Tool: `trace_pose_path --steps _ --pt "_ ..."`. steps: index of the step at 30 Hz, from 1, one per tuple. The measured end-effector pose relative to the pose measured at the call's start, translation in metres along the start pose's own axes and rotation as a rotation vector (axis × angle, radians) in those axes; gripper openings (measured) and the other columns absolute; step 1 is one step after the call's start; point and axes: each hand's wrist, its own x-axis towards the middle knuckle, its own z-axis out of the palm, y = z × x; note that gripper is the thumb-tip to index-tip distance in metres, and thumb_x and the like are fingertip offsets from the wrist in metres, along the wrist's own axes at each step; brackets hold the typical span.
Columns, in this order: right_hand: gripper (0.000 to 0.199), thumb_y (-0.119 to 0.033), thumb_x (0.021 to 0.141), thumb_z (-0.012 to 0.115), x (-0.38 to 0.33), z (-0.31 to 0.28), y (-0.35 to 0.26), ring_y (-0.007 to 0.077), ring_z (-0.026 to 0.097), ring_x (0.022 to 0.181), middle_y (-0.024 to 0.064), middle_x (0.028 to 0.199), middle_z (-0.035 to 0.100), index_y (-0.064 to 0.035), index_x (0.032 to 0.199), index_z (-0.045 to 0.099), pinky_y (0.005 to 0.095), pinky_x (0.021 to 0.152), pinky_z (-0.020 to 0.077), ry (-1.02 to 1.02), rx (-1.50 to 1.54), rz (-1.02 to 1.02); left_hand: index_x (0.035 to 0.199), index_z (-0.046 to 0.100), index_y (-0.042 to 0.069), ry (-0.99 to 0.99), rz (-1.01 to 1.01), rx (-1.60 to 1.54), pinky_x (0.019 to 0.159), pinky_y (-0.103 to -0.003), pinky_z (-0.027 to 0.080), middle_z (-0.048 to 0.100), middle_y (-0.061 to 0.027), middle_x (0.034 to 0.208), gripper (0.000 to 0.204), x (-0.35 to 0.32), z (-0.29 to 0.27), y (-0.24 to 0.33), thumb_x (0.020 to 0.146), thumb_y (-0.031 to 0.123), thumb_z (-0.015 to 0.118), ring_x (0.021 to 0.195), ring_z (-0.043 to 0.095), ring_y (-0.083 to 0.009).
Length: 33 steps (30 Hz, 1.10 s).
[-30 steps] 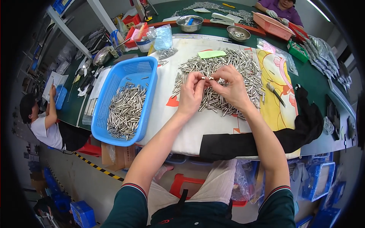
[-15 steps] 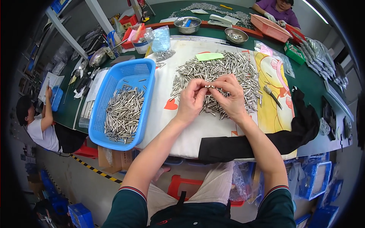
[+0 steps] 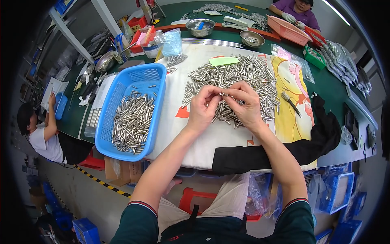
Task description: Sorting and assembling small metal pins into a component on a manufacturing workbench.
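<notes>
My left hand (image 3: 204, 109) and my right hand (image 3: 246, 106) meet over the near part of a wide heap of metal pins (image 3: 254, 75). Between their pinched fingertips sit a few small metal pins (image 3: 223, 94), ends toward me; the fingers cover the rest of them. Both hands are closed on this little bunch. To the left, a blue plastic basket (image 3: 161, 101) holds many similar pins (image 3: 133, 124). A light green slip of paper (image 3: 224, 60) lies on the far side of the heap.
A black cloth sleeve (image 3: 243, 159) lies along the near edge. Right of the heap are dark-tipped pliers (image 3: 291, 103). Metal bowls (image 3: 200, 27) and a pink basket (image 3: 289, 30) stand farther back. One person works at far right, another at left.
The pins between my fingertips have turned slightly, and my right fingers have shifted a little. The blue basket and the heap look the same.
</notes>
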Motion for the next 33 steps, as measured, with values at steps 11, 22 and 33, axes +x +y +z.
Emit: trace_pose_path --steps 11,22,33 --pt "0.011 -0.001 0.072 0.067 0.001 0.001 -0.006 0.0086 0.050 0.057 0.0037 0.074 0.056 -0.0017 0.083 0.066 0.0211 0.048 0.0409 0.006 0.093 0.126 0.101 0.061 0.000 0.035 0.066 0.319 0.065 -0.024 0.051 0.066 -0.0123 0.088 0.019 -0.002 -0.002 0.008 0.083 -0.002 0.055 0.073 0.063 -0.0148" --pt "0.010 -0.007 0.075 0.069 -0.002 0.000 -0.001 0.0012 0.043 0.057 -0.0039 0.066 0.053 -0.0008 0.077 0.061 0.0170 0.049 0.0330 -0.091 0.173 0.426 0.105 0.057 -0.007 -0.024 -0.291 -0.239 0.076 -0.029 0.055 0.063 -0.0105 0.095 0.020 -0.004 -0.001 0.009 0.087 -0.001 0.049 0.082 0.063 -0.0153" --pt "0.013 -0.010 0.078 0.066 0.003 -0.005 -0.004 0.0023 0.045 0.057 -0.0030 0.063 0.055 0.0022 0.079 0.063 0.0179 0.049 0.0357 -0.182 0.149 0.601 0.102 0.059 -0.002 -0.066 -0.659 -0.385 0.075 -0.024 0.054 0.064 -0.0081 0.092 0.017 0.003 -0.008 0.018 0.087 0.005 0.053 0.080 0.063 -0.0131"
